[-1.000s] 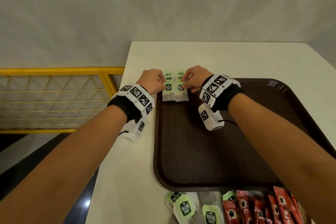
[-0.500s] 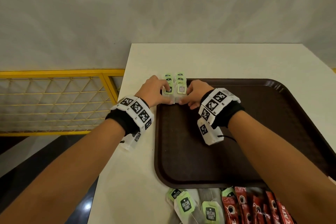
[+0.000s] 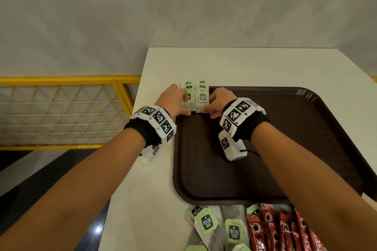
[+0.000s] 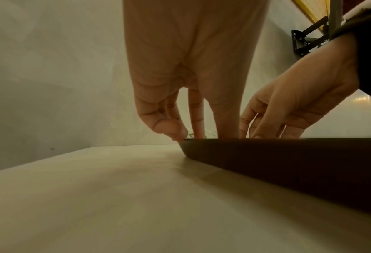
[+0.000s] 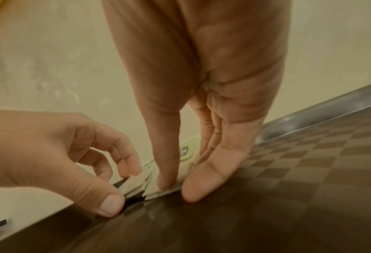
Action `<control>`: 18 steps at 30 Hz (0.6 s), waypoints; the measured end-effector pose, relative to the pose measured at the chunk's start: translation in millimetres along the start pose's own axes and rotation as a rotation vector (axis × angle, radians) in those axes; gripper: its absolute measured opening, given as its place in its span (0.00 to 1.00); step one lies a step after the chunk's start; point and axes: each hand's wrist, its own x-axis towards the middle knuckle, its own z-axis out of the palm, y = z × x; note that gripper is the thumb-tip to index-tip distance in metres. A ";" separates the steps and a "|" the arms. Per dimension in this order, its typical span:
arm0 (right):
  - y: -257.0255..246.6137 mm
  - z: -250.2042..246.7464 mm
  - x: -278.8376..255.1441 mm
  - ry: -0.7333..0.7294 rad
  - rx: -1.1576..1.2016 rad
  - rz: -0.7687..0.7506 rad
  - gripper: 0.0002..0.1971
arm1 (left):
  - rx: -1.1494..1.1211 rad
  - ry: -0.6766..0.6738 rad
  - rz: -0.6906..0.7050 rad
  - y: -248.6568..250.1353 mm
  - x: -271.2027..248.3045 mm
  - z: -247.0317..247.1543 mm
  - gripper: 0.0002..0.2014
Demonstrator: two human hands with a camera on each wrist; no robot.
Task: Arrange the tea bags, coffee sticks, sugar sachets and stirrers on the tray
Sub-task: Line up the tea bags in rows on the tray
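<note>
Two short rows of green-labelled tea bags [image 3: 202, 98] [image 5: 185, 152] lie overlapped in the far left corner of the dark brown tray [image 3: 285, 138] [image 5: 288, 188] [image 4: 288, 162]. My left hand [image 3: 186, 106] [image 5: 123, 190] [image 4: 188, 135] grips the near end of the left row, fingers curled on top and thumb at its near edge. My right hand [image 3: 206, 106] [image 5: 175, 191] [image 4: 266, 135] has its straight index finger pressed on the near end of the right row. Its thumb lies on the tray beside that row.
Loose tea bags [image 3: 207, 223] and red coffee sticks [image 3: 271, 228] lie on the white table [image 3: 244, 67] just in front of the tray's near rim. A yellow mesh railing [image 3: 61, 112] runs past the table's left edge. A plain wall stands behind.
Both hands have slid toward me along the tea bag rows, from the far part to the near ends, and stay there now.
</note>
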 end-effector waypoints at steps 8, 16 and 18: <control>3.0 -9.0 -16.6 0.028 0.031 -0.024 0.21 | -0.028 0.023 0.031 0.6 -9.7 -9.7 0.24; 8.6 -23.4 -65.1 0.016 0.085 -0.128 0.24 | -0.127 0.076 0.096 15.6 -71.9 -38.9 0.21; 5.1 -18.4 -92.6 -0.049 0.018 -0.220 0.20 | -0.172 -0.011 0.101 21.0 -99.1 -39.9 0.19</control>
